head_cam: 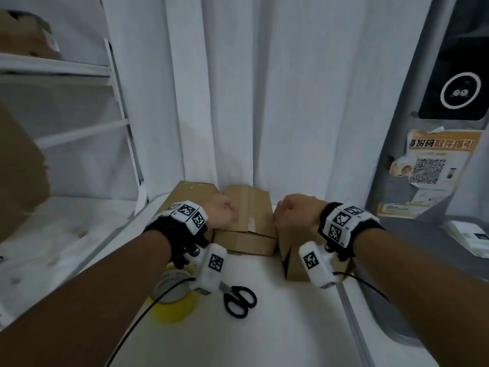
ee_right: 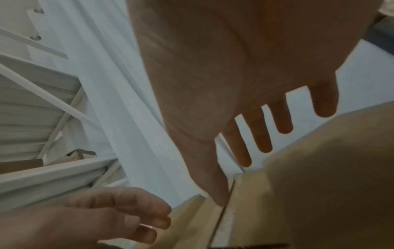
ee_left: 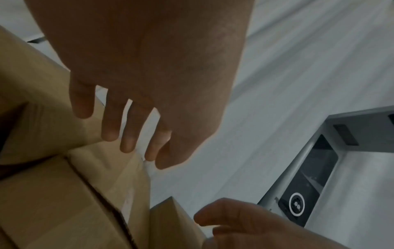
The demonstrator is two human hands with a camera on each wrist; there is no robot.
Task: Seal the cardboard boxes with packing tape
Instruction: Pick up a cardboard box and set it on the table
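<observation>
Shelves (head_cam: 79,133) stand at far left, beside a white table (head_cam: 277,313). Tape (head_cam: 172,300) and scissors (head_cam: 239,300) lie near its front, bare surface to their right. Three boxes (head_cam: 248,221) sit side by side against the curtain (head_cam: 238,88) at the table's back edge. The left hand (head_cam: 222,210) hangs over the middle box, fingers straight and empty. The right hand (head_cam: 296,210) hovers over the right-hand box, fingers loose, holding nothing.

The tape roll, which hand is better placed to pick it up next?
Probably left. The tape roll lies on the table right under the left forearm, beside the scissors. The left hand is open and empty; the right hand hovers over the far-side box.
</observation>
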